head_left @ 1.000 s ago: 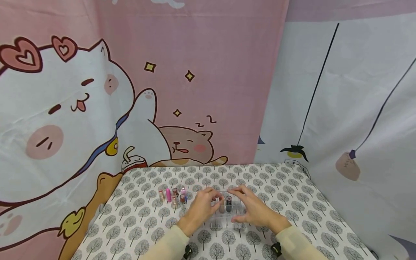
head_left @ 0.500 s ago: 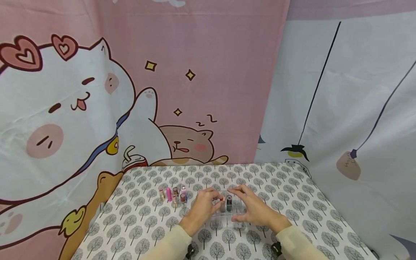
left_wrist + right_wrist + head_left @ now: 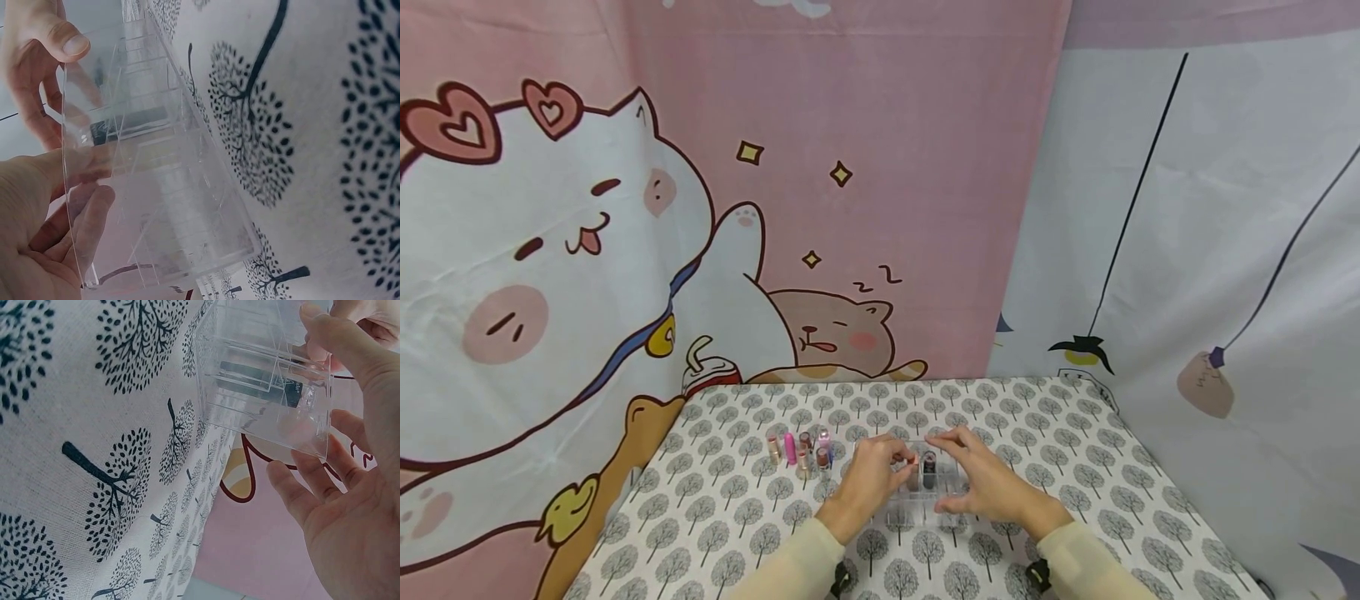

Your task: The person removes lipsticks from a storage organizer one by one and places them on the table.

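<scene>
A clear plastic organizer [image 3: 906, 510] with compartments stands on the table before me. My left hand [image 3: 871, 475] reaches into it from the left and pinches a pale lipstick [image 3: 913, 477], orange-red at the top, upright in a back compartment. In the left wrist view, the left thumb [image 3: 95, 215] shows through the clear wall. A dark lipstick [image 3: 929, 471] stands one slot to the right, its black case [image 3: 259, 383] visible through the plastic. My right hand [image 3: 983, 479] holds the organizer's right side, thumb at the front and fingers at the back rim.
Several lipsticks stand in a group to the left of the organizer, among them a bright pink tube [image 3: 790, 450] and a brown-topped one [image 3: 822, 458]. A tree-print cloth [image 3: 737, 508] covers the table. A cartoon curtain [image 3: 925, 208] hangs behind.
The left hand has shifted only slightly, and the orange-red top of the lipstick shows more than a second ago. The right hand stays at the organizer.
</scene>
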`<state>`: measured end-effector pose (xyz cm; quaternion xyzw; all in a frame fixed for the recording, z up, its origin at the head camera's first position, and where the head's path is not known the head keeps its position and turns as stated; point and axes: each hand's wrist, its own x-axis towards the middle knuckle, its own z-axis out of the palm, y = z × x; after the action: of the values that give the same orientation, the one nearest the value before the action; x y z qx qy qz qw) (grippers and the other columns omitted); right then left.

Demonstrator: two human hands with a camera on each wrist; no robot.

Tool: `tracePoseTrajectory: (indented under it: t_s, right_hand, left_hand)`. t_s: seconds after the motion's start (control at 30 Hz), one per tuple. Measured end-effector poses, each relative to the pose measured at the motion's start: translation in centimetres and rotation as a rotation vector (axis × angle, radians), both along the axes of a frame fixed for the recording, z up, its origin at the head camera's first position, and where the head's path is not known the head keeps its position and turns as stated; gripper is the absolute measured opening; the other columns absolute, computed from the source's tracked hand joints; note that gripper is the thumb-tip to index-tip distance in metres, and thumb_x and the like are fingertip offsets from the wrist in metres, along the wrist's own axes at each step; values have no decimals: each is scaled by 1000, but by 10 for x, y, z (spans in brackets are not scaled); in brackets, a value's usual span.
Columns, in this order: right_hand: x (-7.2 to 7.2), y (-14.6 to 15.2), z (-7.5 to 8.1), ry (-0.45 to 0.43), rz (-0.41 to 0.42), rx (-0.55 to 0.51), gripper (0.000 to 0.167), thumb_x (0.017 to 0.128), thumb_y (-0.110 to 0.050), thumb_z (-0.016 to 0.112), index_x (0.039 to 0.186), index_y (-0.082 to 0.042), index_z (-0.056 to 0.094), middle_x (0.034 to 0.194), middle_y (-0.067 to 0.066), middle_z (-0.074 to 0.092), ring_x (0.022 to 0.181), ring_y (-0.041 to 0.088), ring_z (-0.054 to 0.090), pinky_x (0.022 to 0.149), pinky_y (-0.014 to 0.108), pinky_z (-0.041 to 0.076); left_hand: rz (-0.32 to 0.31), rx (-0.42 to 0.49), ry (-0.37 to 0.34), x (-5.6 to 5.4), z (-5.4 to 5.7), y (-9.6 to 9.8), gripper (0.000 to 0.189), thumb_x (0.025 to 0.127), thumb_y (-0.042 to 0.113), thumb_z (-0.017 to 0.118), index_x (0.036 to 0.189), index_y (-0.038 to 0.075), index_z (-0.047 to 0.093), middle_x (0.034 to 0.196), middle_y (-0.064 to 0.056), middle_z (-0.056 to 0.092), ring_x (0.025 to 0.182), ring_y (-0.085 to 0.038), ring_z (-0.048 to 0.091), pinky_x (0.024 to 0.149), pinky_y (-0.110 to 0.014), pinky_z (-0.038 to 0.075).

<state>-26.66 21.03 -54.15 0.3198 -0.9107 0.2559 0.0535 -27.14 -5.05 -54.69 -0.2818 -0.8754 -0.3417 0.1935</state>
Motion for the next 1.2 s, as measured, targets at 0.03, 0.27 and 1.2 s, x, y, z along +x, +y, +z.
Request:
tracePoseTrajectory:
  t_s: [0.03, 0.27, 1.2]
  right_hand:
    - [0, 0, 0, 0, 1, -1, 105, 89, -37, 103, 178, -23, 48, 169, 8, 53, 153, 37, 60, 124, 68, 61]
    - [-1, 0, -1, 6, 4, 1, 106, 89, -39, 103, 178, -24, 48, 168, 7, 53, 153, 37, 60, 124, 67, 61]
    - [0, -3, 1, -17, -16, 2, 107, 88, -40, 103, 178, -24, 47, 168, 5, 53, 151, 32, 61, 124, 63, 62]
  left_hand:
    - [-3, 5, -9, 0, 0, 0, 11, 96, 2, 94, 104, 6, 88, 103, -7, 88, 90, -25, 85, 79, -26, 74]
    - [2, 3, -44, -1, 1, 0, 8, 100, 7, 92, 106, 8, 88, 106, -8, 88, 92, -23, 86, 82, -31, 75]
    - [-22, 26, 2, 1, 7, 2, 7, 103, 8, 90, 109, 6, 87, 107, -9, 87, 95, -19, 87, 87, -26, 75]
